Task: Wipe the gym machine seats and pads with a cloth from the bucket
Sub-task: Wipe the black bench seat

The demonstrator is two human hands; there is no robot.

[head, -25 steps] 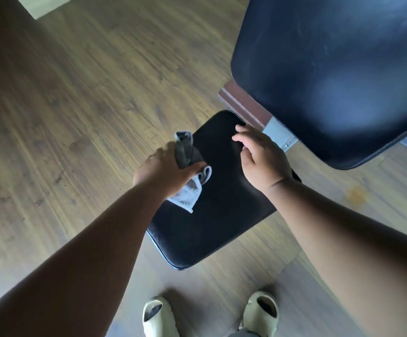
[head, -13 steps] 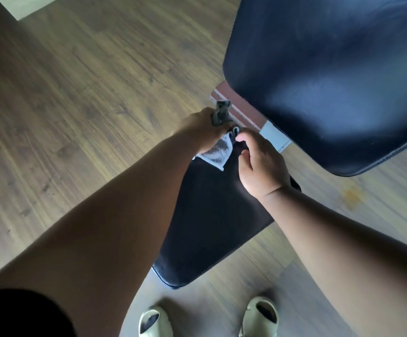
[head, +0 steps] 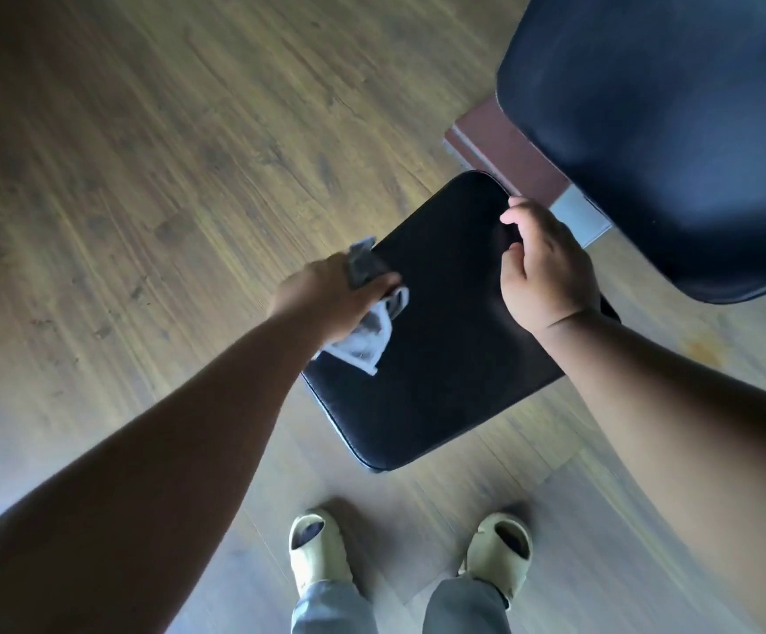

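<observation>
A black padded seat lies low in the middle of the view. My left hand grips a bunched grey cloth at the seat's left edge, with a loose corner of the cloth lying on the pad. My right hand rests on the seat's far right part, fingers curled at its back edge. A large black back pad rises at the upper right, above the seat. No bucket is in view.
A dark red frame bar with a pale metal bracket joins seat and back pad. Wooden plank floor lies all around. My two feet in pale slippers stand just in front of the seat.
My left hand has drawn the cloth back from the seat's far edge to its left side. My right hand has stayed at the seat's far right edge.
</observation>
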